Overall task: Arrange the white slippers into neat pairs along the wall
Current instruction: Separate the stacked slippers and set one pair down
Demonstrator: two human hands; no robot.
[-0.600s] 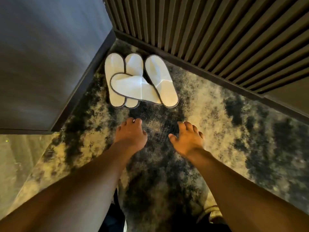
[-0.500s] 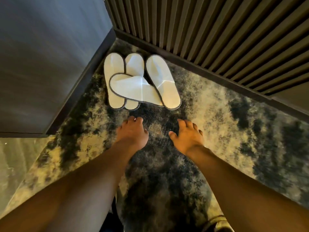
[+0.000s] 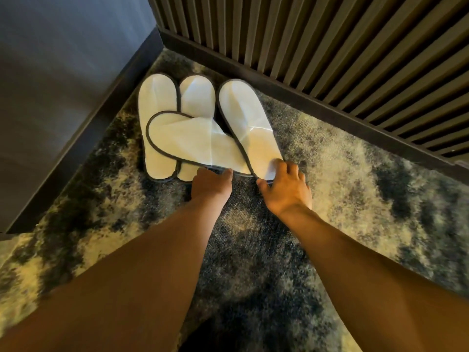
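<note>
Several white slippers with dark trim lie on the carpet in the corner. The left slipper and the middle slipper point at the wall side by side. A crossed slipper lies slanted on top of both. The right slipper lies next to them, its heel over the crossed one's end. My left hand touches the near edge of the crossed slipper, fingers curled under it. My right hand pinches the heel of the right slipper between thumb and fingers.
A slatted dark wall with a dark baseboard runs along the back and right. A smooth grey wall closes the left side. The mottled dark and yellow carpet spreads to the right of the slippers.
Both hands have moved forward from the bare carpet to the slippers' near ends. The left now touches the crossed slipper and the right has closed on the right slipper's heel.
</note>
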